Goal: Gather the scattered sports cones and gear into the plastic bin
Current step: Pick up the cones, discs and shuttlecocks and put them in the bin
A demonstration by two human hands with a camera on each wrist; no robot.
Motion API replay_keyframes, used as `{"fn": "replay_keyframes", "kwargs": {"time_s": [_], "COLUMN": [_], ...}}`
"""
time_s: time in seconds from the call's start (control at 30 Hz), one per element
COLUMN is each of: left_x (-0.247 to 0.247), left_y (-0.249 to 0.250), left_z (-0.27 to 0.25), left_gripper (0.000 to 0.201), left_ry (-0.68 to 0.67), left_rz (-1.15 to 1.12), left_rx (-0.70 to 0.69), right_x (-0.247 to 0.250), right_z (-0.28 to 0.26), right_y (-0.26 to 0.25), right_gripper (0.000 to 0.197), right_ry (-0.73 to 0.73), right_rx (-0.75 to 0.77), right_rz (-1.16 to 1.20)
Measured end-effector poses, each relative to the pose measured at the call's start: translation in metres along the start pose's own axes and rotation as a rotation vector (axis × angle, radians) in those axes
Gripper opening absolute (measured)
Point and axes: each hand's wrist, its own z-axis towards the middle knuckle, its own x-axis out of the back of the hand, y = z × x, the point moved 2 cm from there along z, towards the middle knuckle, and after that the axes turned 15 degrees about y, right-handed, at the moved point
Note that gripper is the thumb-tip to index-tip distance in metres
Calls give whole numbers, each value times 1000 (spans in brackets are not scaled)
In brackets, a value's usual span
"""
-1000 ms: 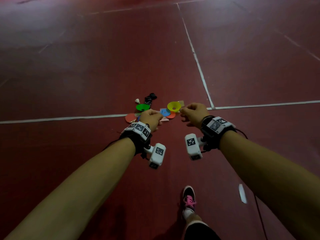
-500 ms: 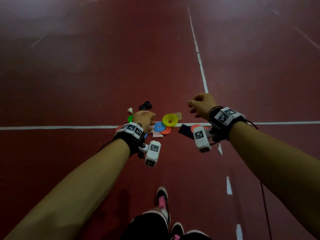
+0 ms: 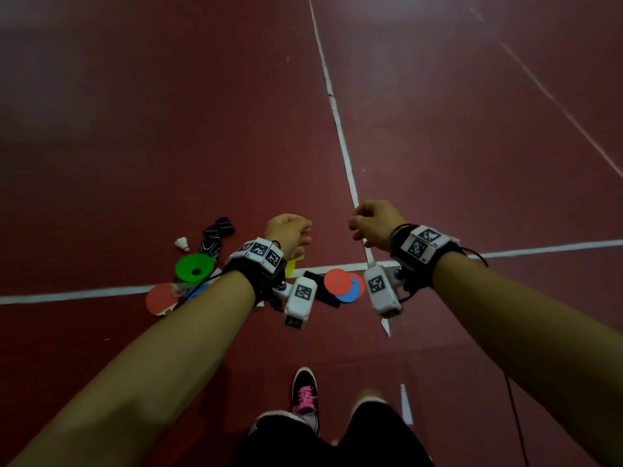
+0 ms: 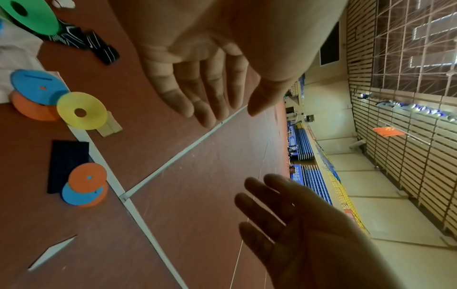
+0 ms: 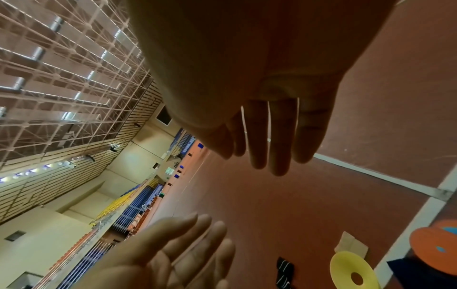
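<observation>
Flat sports cones lie scattered on the red court floor below my wrists. A green cone [image 3: 194, 267] and a white shuttlecock [image 3: 182, 244] lie at the left, beside a black striped cloth [image 3: 215, 235]. An orange disc [image 3: 337, 281] overlaps a blue disc [image 3: 352, 291] on a dark flat pad [image 3: 323, 293]. The yellow cone [image 4: 81, 111] shows whole in the left wrist view. My left hand [image 3: 290, 230] and right hand [image 3: 371, 224] hang in the air above and beyond the gear. Both hold nothing, with fingers relaxed. No bin is in view.
White court lines [image 3: 340, 136] cross just under my hands. A red disc [image 3: 160, 299] lies at the left near my forearm. My shoe with pink laces [image 3: 305, 396] stands behind the gear. Bare floor stretches ahead and to both sides.
I have stepped closer, so the gear has slid from ahead of my hands to beneath my wrists. Both hands stay empty and held out in front.
</observation>
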Motion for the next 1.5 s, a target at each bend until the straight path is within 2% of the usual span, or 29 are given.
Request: {"fn": "replay_keyframes", "kwargs": {"time_s": [0.17, 0.27, 0.33, 0.37, 0.4, 0.47, 0.53, 0.63, 0.73, 0.83, 0.9, 1.0, 1.07, 1.17, 1.23, 1.3, 1.37, 1.43, 1.5], "left_x": [-50, -72, -95, -106, -116, -134, -157, -188, -219, -249, -267, -295, -312, -324, -333, -345, -355, -357, -350], "left_y": [5, -14, -39, -51, -66, -103, -139, -188, -236, -288, -322, -370, -396, -424, -430, -421, -406, -400, -404], "left_z": [73, 110, 134, 145, 157, 183, 214, 261, 315, 364, 389, 428, 458, 490, 506, 515, 519, 522, 521], "left_gripper": [10, 5, 3, 8, 10, 2, 7, 8, 9, 11, 9, 9, 12, 14, 13, 13, 13, 13, 15], "left_ry": [102, 95, -13, -43, -39, 51, 108, 112, 112, 105, 92, -18, -71, 15, 84, 61, 14, -7, -24], "left_rz": [-13, 38, 112, 128, 146, 171, 153, 50, -13, -3, 47, 97, 134, 155, 148, 129, 92, 97, 128], "left_rx": [-8, 77, 184, 231, 259, 263, 327, 411, 405, 359, 316, 265, 187, 9, -137, -303, -409, -434, -432], "right_x": [-22, -45, -64, -75, -87, -119, -154, -198, -247, -296, -327, -383, -423, -469, -493, -506, -509, -510, -508], "right_z": [86, 129, 162, 175, 188, 211, 239, 277, 324, 363, 378, 395, 407, 420, 429, 433, 436, 439, 437], "right_y": [24, 57, 88, 102, 120, 161, 206, 263, 326, 395, 433, 500, 544, 598, 626, 642, 653, 659, 658], "right_gripper": [12, 16, 17, 18, 18, 17, 18, 22, 16, 19, 19, 47, 62, 83, 99, 103, 107, 114, 107], "right_ry": [-99, -164, -213, -228, -255, -303, -349, -431, -372, -290, -288, -362, -342, -250, -221, -160, -101, -61, -16], "right_rx": [-38, -65, -114, -145, -190, -245, -253, -205, -218, -321, -323, -245, -279, -415, -453, -450, -427, -409, -369], "right_rz": [-7, -39, -50, -52, -54, -75, -134, -233, -276, -265, -344, -535, -527, -481, -520, -566, -605, -583, -498]}}
